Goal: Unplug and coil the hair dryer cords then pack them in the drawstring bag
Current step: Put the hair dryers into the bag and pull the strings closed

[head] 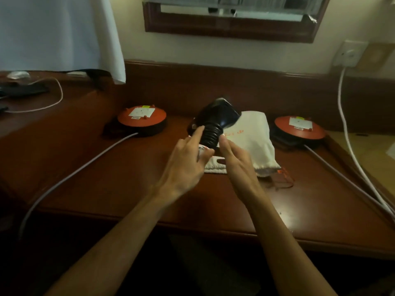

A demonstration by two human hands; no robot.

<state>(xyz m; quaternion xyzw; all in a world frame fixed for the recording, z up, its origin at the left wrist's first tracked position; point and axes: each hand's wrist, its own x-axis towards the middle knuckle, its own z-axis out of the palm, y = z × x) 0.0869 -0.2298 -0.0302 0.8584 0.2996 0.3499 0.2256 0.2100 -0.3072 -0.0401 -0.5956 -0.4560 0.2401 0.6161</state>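
Note:
A black hair dryer (218, 116) is held above the middle of the brown desk, its black cord wound in tight turns around the handle (211, 134). My left hand (190, 159) grips the handle's lower end from the left, index finger stretched along the coil. My right hand (233, 159) is at the right of the coil, fingertips touching it, fingers apart. A white drawstring bag (254, 137) with orange lettering lies flat on the desk behind and right of the dryer; its orange string (284, 178) trails at the front right.
Two orange cable reels with sockets stand on the desk, one at the left (142, 120) and one at the right (299, 128), each with a grey cable running toward the front. A white cable (346, 129) hangs from a wall socket (349, 53). A mirror frame (230, 30) hangs above.

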